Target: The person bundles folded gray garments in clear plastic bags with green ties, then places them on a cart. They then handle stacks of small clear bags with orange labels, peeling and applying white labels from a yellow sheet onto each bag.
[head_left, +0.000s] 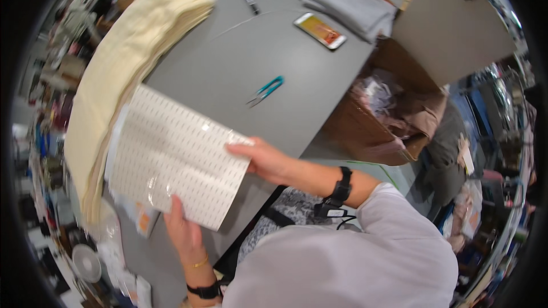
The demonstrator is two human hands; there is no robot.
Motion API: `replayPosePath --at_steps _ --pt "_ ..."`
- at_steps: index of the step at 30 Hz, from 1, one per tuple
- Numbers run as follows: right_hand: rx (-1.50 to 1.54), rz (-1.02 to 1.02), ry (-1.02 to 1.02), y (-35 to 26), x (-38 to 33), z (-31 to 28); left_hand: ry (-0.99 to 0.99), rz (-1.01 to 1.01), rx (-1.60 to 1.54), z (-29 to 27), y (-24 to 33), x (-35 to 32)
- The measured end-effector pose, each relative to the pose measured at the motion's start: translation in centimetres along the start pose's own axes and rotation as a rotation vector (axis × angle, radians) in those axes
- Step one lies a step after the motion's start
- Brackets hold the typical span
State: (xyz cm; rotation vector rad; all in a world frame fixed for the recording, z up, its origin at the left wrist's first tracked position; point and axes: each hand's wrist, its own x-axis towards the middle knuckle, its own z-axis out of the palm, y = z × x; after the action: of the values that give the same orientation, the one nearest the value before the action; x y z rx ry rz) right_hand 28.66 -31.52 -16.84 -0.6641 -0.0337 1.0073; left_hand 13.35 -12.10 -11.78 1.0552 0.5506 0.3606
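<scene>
A glossy white sheet (177, 148), printed with rows of short dark dashes, is held tilted over the table's left side. Whether it is one sheet or a thin stack I cannot tell. My right hand (265, 159) pinches its right edge, the thumb lying on top and the other fingers underneath. At the near edge, my left hand (184, 231) grips it the same way, thumb uppermost. Behind the sheet's far left corner lies a long folded pile of cream fabric (125, 51). Teal thread snips (267, 90) rest on the grey table beyond my right hand.
On the grey table (211, 74) lie a phone (319, 31), a dark marker-like item (250, 1) and folded grey fabric (348, 8). An open cardboard box (357, 125) with plastic and fabric scraps stands by the right edge. Small packets (140, 217) lie at the near left.
</scene>
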Motion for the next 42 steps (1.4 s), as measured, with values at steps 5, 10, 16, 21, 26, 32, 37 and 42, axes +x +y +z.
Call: replayPosePath --at_steps 5,10,16,21,26,32,37,42 --pt "-0.087 0.009 0.068 0.2 1.1 2.0 0.006 0.004 -0.221 -3.1 0.1 -1.7" --pt "-0.21 -0.011 -0.018 1.6 2.0 5.0 -0.073 0.002 -0.272 -6.0 0.5 -5.1" --pt "-0.415 0.061 -0.031 3.6 3.2 8.0 0.045 0.047 -0.152 -8.6 0.9 -8.5" --pt "-0.349 0.021 -0.229 6.7 2.1 11.7 -0.029 0.252 -0.234 -10.3 -0.7 -9.7" --pt "-0.621 0.08 -0.143 8.8 2.0 13.1 -0.077 0.275 -0.089 -11.5 -3.3 -11.0" --pt "-1.017 -0.106 -0.364 2.5 7.3 9.3 -0.344 0.251 -0.452 -16.0 0.7 -12.2" --pt "-1.733 -0.545 -0.231 2.0 7.8 12.0 -0.043 -0.012 -0.312 -13.3 -0.7 -11.9" --pt "-1.951 -1.128 -0.217 5.6 2.4 14.0 0.037 0.079 -0.277 -9.9 -1.0 -11.3"
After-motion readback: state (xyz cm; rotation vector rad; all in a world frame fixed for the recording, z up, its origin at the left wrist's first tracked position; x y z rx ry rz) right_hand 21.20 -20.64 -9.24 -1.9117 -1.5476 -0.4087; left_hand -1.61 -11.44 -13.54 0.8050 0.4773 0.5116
